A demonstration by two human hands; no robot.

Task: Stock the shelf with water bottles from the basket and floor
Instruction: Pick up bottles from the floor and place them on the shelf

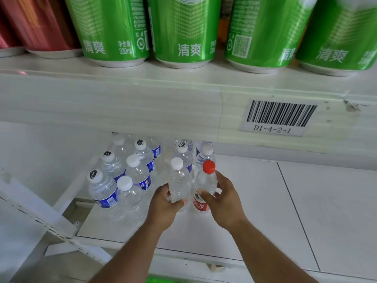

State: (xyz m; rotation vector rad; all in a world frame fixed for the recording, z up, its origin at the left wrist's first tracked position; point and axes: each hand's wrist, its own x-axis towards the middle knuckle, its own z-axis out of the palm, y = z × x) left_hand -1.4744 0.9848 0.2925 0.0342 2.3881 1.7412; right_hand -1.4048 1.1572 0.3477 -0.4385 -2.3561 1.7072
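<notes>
On the white lower shelf (265, 211) stand several clear water bottles with white caps (114, 180) at the left and back. My left hand (163, 203) grips a clear white-capped bottle (178, 180) around its lower body. Right beside it, my right hand (222, 199) holds a red-capped bottle (207, 180) with a red label, thumb in front and fingers behind. Both bottles stand upright on the shelf, close against each other and just in front of the back rows.
The upper shelf's front edge (122, 107) hangs low over the bottles, with a barcode tag (279, 117) reading D1-4-2-1. Green cans (183, 31) and red cans (36, 23) stand on it. A white slotted upright (40, 219) crosses at the left. A bit of green shows at the bottom edge.
</notes>
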